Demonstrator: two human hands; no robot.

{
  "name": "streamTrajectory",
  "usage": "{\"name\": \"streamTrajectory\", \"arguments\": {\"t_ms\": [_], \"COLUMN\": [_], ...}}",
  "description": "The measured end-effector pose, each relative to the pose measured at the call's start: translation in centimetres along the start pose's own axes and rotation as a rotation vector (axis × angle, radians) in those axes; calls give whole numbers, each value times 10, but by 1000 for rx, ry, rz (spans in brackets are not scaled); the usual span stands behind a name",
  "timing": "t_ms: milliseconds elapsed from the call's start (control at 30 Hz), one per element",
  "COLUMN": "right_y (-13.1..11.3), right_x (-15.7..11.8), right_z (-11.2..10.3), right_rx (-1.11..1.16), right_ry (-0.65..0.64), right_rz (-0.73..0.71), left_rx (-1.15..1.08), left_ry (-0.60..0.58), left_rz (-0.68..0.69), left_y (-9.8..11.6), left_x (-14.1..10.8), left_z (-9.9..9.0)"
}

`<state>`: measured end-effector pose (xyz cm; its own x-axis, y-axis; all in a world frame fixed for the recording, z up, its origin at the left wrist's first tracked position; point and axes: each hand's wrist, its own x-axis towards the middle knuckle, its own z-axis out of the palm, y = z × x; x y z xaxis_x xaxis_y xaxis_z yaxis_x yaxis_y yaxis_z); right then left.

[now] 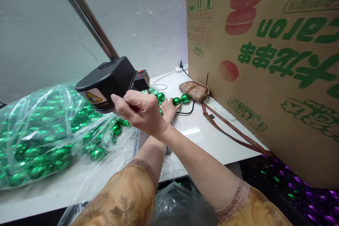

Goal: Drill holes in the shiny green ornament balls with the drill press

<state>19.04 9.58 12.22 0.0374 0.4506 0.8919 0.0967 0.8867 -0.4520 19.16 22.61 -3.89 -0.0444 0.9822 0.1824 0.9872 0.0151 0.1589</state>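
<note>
My right hand [141,111] is closed at the front of a black device [108,77] with a warning label and red switches, mounted near a metal pole. Its fingers hide the part they grip. Under my right forearm, my left hand [169,108] reaches farther back, its fingers curled around the shiny green balls. One green ball [177,101] sits at its fingers, and another green ball [185,97] lies just right of that. What lies below the device is largely hidden by my right hand and arm.
A clear bag [39,134] of green balls fills the left. Behind and right are a brown purse [194,91] with a strap, a power strip [181,69] with cables, and a large cardboard box [254,88]. Purple shiny pieces [312,197] lie lower right.
</note>
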Motion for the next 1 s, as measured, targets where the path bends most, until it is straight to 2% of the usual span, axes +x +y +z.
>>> {"name": "streamTrajectory", "arguments": {"t_ms": [233,333,400,467,600,667,833,1000], "right_y": [-1,-1,0,2,5,6,5,4], "right_x": [1,1,1,1,0,0,0,-1], "right_z": [-2,-1,0,2,5,6,7,7], "right_rx": [-40,-52,-42,-35,20,75,110,115], "right_ry": [6,-3,-7,-16,10,47,99,135], "right_rz": [-20,-25,-30,-31,-42,-52,-69,-61], "left_rx": [-89,-211,-329,-450,-691,-797,-894,-838], "left_ry": [119,184,199,154,-90,-165,-181,-115], "left_rz": [-42,-47,2,78,260,310,205,164], "left_y": [5,9,15,24,40,44,39,43], "left_x": [-5,-3,3,12,28,32,24,-2], "left_z": [5,2,-2,-6,-10,-8,-2,-2]}}
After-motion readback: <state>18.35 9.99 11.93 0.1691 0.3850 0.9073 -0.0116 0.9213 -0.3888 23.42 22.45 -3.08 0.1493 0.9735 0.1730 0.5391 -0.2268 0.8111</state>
